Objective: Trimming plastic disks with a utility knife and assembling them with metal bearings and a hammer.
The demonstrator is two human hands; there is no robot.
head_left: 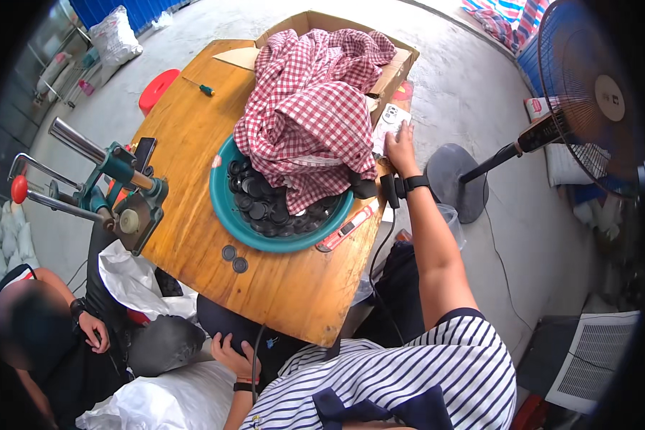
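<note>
My right hand (401, 149) reaches to the table's right edge, its fingers stretched out over a white smartphone (390, 117) and touching it. A black strap with a small black device (390, 190) and a cable is on that wrist. My left hand (231, 356) rests low by my lap, fingers apart, with nothing seen in it. On the wooden table (193, 154), a teal basin (226, 228) holds many round black discs (261, 208). A red-and-white checked cloth (312, 118) drapes over the basin and a cardboard box (401, 68). A red utility knife (347, 228) lies against the basin's rim.
Two black discs (234, 259) lie near the table's front. A hand press with a red knob (19, 188) is at the left, a screwdriver (206, 90) at the back. A standing fan (580, 100) is on the right. Another person (50, 351) sits at lower left beside white sacks (172, 401).
</note>
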